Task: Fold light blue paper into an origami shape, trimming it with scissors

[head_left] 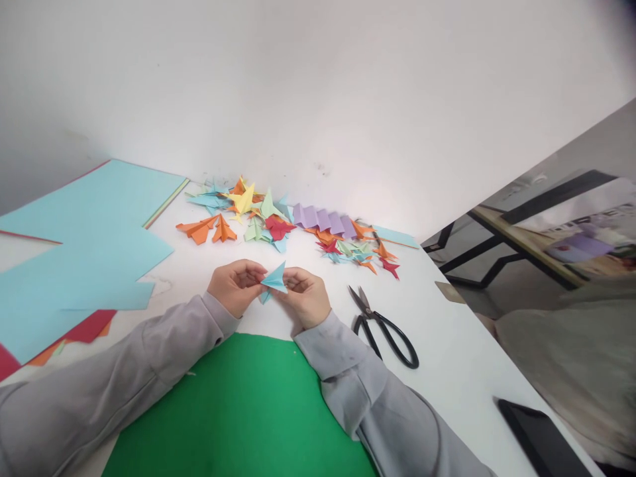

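Observation:
Between my two hands is a light blue folded paper plane [274, 278], held just above the white table beyond the green sheet [238, 404]. My left hand [236, 286] pinches its left side with thumb and fingers. On the right side, my right hand [305, 295] grips it the same way. The plane's pointed wings show; the edges under my fingertips are hidden. Black-handled scissors [382, 328] lie to the right of my right hand, blades a little apart and pointing away from me.
Folded paper pieces in several colours [243, 199] are heaped along the wall, with a purple pleated strip [322, 220] among them. Light blue sheets [94, 255] cover the left side. A black phone [541, 437] lies near the right table edge [517, 361].

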`<state>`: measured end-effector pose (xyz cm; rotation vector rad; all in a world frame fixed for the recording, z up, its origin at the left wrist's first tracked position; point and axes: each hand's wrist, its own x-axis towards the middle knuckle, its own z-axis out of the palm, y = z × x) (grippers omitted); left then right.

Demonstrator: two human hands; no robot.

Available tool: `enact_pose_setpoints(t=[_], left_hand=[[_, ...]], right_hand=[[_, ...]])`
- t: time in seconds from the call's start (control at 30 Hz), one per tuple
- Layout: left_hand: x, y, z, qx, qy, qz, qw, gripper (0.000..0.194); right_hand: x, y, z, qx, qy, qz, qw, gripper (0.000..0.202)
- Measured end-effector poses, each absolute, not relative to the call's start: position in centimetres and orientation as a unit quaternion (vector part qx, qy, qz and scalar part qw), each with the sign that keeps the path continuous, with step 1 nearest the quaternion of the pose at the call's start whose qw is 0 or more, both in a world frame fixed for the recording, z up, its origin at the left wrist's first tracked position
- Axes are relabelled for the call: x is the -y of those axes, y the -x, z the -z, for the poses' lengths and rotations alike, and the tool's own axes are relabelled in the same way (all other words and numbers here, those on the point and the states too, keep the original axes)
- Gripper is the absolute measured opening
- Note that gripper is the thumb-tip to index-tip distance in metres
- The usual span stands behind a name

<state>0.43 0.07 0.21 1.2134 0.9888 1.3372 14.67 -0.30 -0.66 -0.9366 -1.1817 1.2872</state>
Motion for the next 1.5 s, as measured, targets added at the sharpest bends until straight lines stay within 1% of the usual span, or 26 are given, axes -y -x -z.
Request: enact_pose_setpoints(t=[0.2,0.3,0.43,0.53,0.77,0.93,1.03,1.07,1.17,1.33,1.5], left_hand=[[0.0,-0.3,0.0,-0.406,-0.557,-0.565,0.454,0.022],[0.0,-0.2,0.0,-0.404,-0.570,-0.564,0.440,0.019],[0.0,-0.2,0.1,-0.399,-0.587,-0.559,0.428,0.019],[0.2,-0.2,0.0,-0.391,-0.591,-0.559,0.429,0.021],[0.5,-0.4,-0.4,-0.379,-0.586,-0.547,0.463,0.016],[0.1,-0.4,0.4,-0.395,-0.537,-0.575,0.474,0.018],[-0.1,-0.3,0.9,-0.394,-0.543,-0.582,0.458,0.018],[-0.2,-0.3,0.9,-0.392,-0.549,-0.582,0.454,0.017],[-0.2,-0.3,0.8,-0.385,-0.554,-0.581,0.455,0.017],[0.0,-0.3,-0.2,-0.398,-0.531,-0.558,0.498,0.025],[0.2,-0.4,-0.6,-0.387,-0.525,-0.561,0.509,0.024]], right_hand=[[0.2,-14.7,0.7,0.508,0.403,-0.532,0.545,0.028],[0.3,-14.6,0.6,0.504,0.392,-0.537,0.551,0.029],[0.4,-14.6,0.4,0.505,0.396,-0.532,0.553,0.026],[0.4,-14.7,0.4,0.494,0.403,-0.536,0.553,0.027],[0.5,-14.8,0.8,0.486,0.407,-0.546,0.548,0.023],[0.3,-14.9,0.7,0.468,0.383,-0.562,0.565,0.031],[0.4,-14.9,0.6,0.494,0.412,-0.551,0.532,0.018],[0.4,-14.9,0.5,0.502,0.423,-0.544,0.523,0.017],[0.5,-14.8,0.4,0.501,0.437,-0.528,0.528,0.017],[0.6,-14.6,0.2,0.470,0.440,-0.523,0.559,0.020],[0.6,-14.7,0.2,0.480,0.429,-0.539,0.542,0.021]])
